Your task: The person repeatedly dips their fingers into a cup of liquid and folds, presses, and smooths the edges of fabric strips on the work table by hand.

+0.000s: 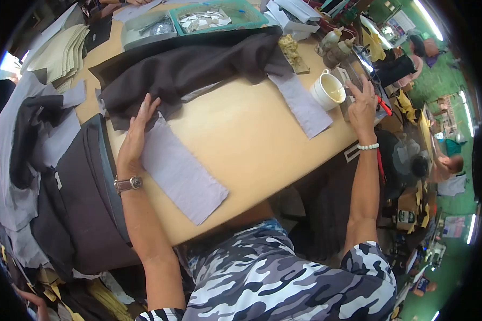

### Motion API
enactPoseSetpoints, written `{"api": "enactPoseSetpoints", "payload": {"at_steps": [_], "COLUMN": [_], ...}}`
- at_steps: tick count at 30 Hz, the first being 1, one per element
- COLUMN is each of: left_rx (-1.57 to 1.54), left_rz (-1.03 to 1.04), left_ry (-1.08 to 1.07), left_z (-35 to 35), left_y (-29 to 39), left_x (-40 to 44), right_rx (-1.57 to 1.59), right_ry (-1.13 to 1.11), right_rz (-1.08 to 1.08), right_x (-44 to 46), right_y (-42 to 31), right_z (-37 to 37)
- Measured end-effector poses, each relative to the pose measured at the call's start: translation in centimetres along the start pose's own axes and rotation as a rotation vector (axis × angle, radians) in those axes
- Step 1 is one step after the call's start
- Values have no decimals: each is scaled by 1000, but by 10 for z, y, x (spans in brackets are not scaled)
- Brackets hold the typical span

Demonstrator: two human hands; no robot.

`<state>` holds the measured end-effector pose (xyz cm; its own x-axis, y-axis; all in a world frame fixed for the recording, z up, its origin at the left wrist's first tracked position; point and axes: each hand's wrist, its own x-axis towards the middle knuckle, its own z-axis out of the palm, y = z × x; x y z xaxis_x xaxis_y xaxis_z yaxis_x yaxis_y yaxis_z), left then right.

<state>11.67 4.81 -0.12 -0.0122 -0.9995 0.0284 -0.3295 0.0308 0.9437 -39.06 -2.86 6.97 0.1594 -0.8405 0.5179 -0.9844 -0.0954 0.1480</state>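
My left hand lies flat, fingers stretched out, on the edge of a dark cloth piece and a pale grey lining strip. The dark piece spreads in folds across the far side of the table. A second pale grey strip sticks out from its right end. At the right table edge, my right hand is beside a white cup with pale contents. Its fingers are bent near the cup's rim; a thin thing may be between them, but I cannot make it out.
Dark and grey cloth pieces hang over the left table edge. Behind are a teal basket of small white pieces, a clear tray and stacked cream sheets. Bottles stand beyond the cup. Other people are around.
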Motion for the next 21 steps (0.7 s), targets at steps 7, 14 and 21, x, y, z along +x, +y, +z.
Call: {"api": "enactPoseSetpoints", "payload": {"at_steps": [7,14,21], "left_rx": [-108,-57,245], "left_rz": [-8,-27,24], "left_ry": [21,-37,-105], "left_z": [2,-3,-6], "left_y": [-5,9,13], "left_x": [1,-3,-6], "right_rx": [-128,1091,1293], "right_ry": [-126,-445,-484], "right_rz": [-75,-531,-687], "right_x": [-10,3,4], "right_y": [-34,-209,-305], "right_z": [-22,-30,19]}}
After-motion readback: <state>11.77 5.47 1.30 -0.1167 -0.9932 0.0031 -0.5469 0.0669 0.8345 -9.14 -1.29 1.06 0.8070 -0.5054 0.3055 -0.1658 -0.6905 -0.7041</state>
